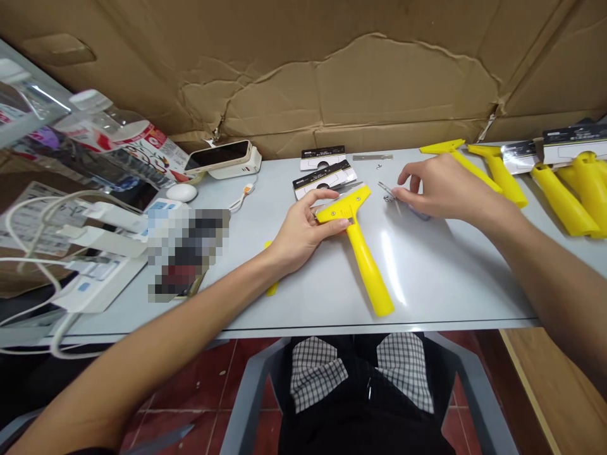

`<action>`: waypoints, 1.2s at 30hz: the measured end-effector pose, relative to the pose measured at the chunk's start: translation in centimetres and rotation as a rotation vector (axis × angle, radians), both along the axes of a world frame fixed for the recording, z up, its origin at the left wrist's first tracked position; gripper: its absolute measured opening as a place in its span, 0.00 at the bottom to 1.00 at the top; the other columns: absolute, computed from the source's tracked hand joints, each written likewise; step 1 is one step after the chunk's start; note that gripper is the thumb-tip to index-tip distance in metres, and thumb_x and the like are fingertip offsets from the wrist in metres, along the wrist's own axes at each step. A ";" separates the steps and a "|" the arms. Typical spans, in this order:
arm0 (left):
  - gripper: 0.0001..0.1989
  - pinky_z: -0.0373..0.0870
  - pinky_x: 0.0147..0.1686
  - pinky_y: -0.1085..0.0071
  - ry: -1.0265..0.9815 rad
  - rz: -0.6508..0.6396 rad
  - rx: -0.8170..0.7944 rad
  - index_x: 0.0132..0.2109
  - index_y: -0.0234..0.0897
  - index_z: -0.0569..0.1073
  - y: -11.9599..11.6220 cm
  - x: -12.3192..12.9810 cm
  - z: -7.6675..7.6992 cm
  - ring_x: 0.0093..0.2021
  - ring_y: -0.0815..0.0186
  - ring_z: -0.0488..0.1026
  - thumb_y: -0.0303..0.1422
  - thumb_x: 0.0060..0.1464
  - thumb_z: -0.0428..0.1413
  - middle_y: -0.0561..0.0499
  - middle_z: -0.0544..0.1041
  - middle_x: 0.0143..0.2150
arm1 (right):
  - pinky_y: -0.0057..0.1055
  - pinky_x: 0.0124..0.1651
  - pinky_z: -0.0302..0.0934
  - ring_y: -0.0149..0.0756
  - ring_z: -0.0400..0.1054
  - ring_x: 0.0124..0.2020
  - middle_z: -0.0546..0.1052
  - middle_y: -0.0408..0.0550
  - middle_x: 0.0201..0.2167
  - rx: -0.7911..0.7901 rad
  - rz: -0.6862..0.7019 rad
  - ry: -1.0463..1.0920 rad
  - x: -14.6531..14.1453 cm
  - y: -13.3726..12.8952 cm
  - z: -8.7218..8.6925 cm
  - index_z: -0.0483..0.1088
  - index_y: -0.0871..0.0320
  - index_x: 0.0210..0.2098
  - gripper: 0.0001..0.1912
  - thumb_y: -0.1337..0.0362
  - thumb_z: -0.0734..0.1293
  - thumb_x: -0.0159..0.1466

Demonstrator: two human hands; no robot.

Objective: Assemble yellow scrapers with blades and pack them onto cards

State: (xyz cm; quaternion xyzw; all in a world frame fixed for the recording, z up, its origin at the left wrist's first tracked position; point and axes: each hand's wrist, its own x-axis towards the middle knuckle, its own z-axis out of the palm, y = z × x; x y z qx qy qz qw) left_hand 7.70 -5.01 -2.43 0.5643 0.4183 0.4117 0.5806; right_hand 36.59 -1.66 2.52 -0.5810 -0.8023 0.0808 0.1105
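Note:
My left hand is closed around the head of a yellow scraper, thumb on its front and fingers behind. A metal blade edge shows along the top of the head, and the handle points toward the table's front edge. My right hand is pinched over small metal parts on the table. A thin shiny piece shows at its fingertips, too small to name. Beneath this hand lies something translucent and purplish, mostly covered. Black-and-white blade cards lie behind the scraper. Farther back is a thin metal strip.
More yellow scrapers and handles lie at the right. At the left are bottles, a phone on a white block, a white mouse-shaped object, and a power strip with cables. A cardboard wall stands behind the table.

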 end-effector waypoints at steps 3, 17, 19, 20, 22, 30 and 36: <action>0.30 0.84 0.43 0.58 0.012 -0.005 0.003 0.56 0.43 0.72 0.0 -0.1 0.0 0.43 0.55 0.86 0.36 0.51 0.76 0.50 0.86 0.40 | 0.41 0.43 0.61 0.46 0.73 0.34 0.81 0.50 0.31 -0.093 -0.006 -0.103 0.8 0.7 -0.4 0.80 0.53 0.45 0.16 0.48 0.71 0.70; 0.28 0.79 0.39 0.62 0.074 -0.015 0.023 0.56 0.45 0.75 0.1 -0.4 -0.1 0.35 0.61 0.82 0.37 0.51 0.76 0.52 0.84 0.37 | 0.40 0.42 0.62 0.50 0.76 0.41 0.83 0.51 0.35 -0.122 -0.080 -0.124 2.0 1.7 -1.0 0.76 0.53 0.54 0.20 0.48 0.71 0.69; 0.29 0.79 0.38 0.62 0.098 -0.013 0.016 0.56 0.45 0.74 0.1 -0.3 0.1 0.35 0.60 0.82 0.37 0.51 0.76 0.53 0.83 0.36 | 0.40 0.40 0.60 0.49 0.75 0.39 0.83 0.51 0.35 -0.038 -0.082 -0.090 1.5 1.2 -0.5 0.78 0.54 0.51 0.15 0.51 0.69 0.71; 0.29 0.79 0.37 0.62 0.107 -0.013 0.011 0.57 0.45 0.74 0.1 -0.3 0.2 0.35 0.60 0.82 0.37 0.51 0.76 0.53 0.83 0.35 | 0.41 0.39 0.60 0.48 0.75 0.37 0.84 0.51 0.35 0.019 -0.086 -0.056 1.1 0.8 -0.1 0.78 0.54 0.48 0.13 0.53 0.67 0.72; 0.31 0.79 0.37 0.62 0.108 -0.016 0.004 0.58 0.44 0.73 0.1 -0.4 0.4 0.35 0.59 0.82 0.38 0.51 0.76 0.53 0.83 0.36 | 0.41 0.40 0.60 0.46 0.74 0.35 0.84 0.51 0.34 0.122 -0.089 0.046 -0.1 -0.3 0.5 0.79 0.54 0.41 0.14 0.55 0.65 0.74; 0.35 0.80 0.38 0.64 0.091 0.038 0.088 0.58 0.43 0.73 1.0 -1.0 1.2 0.34 0.61 0.82 0.41 0.47 0.77 0.53 0.84 0.36 | 0.36 0.38 0.65 0.38 0.75 0.34 0.85 0.48 0.36 -0.431 0.241 0.501 -5.6 -4.6 -0.4 0.82 0.56 0.41 0.17 0.48 0.71 0.71; 0.35 0.76 0.35 0.65 0.313 -0.175 0.161 0.64 0.41 0.73 2.4 -3.4 3.4 0.32 0.60 0.81 0.44 0.53 0.74 0.51 0.83 0.35 | 0.32 0.25 0.59 0.29 0.64 0.20 0.74 0.40 0.23 -0.711 0.229 0.765 -5.8 -4.6 -1.6 0.76 0.56 0.35 0.15 0.51 0.76 0.68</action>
